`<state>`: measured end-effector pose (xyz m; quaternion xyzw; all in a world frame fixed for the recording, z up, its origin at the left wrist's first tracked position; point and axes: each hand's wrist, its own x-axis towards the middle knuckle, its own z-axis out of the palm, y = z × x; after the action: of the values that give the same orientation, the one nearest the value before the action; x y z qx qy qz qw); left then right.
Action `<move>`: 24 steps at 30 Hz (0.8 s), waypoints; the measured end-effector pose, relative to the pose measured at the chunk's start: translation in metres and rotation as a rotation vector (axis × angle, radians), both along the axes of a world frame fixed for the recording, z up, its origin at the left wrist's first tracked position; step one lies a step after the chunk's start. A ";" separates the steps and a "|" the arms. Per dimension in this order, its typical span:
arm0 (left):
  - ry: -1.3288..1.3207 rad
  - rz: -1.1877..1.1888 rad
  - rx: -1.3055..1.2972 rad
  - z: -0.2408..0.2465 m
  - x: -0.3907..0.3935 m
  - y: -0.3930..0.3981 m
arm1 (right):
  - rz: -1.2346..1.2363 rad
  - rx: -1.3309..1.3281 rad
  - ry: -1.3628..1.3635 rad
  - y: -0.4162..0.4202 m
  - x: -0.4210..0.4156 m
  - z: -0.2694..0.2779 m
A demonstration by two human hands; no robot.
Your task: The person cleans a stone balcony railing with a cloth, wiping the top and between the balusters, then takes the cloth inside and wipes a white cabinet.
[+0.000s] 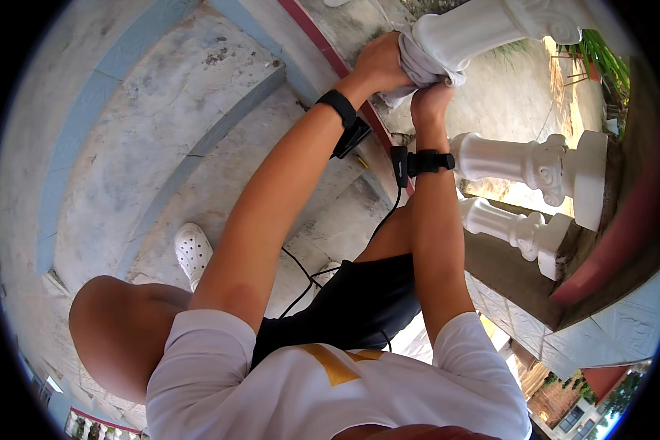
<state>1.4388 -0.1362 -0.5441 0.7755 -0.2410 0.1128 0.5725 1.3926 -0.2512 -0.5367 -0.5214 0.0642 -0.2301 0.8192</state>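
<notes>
A grey cloth (418, 58) is wrapped around the narrow end of a white baluster (473, 30) at the top of the view. My left hand (382, 63) grips this cloth from the left side, its fingertips hidden in the folds. Just below the baluster, my right hand (433, 102) presses up against the cloth's lower edge and holds it there. Most of the right hand's fingers are out of sight behind the cloth and the baluster. Black straps with small devices circle both wrists.
More white balusters (500, 158) (495, 217) stand along the right under a railing. Curved concrete steps (165, 110) with blue-grey edges spread out on the left. A dark red strip (322, 41) runs beside the balusters. A black cable (386, 223) hangs from my right wrist. Green leaves (602, 60) show beyond.
</notes>
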 end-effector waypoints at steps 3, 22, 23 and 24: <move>0.058 -0.215 -0.145 -0.008 0.017 0.005 | 0.129 0.033 -0.034 -0.016 0.009 -0.005; -0.001 0.327 -0.243 0.009 -0.046 -0.003 | -0.247 -0.142 0.258 0.030 -0.045 0.030; -0.001 0.343 -0.197 0.010 -0.045 -0.003 | -0.274 -0.038 0.171 0.029 -0.042 0.029; 0.002 0.359 -0.150 0.010 -0.043 -0.003 | -0.274 -0.001 0.208 0.026 -0.040 0.030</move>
<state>1.3954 -0.1396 -0.5344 0.7613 -0.0894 0.2300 0.5996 1.3523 -0.2247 -0.5070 -0.5292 0.2193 -0.2845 0.7687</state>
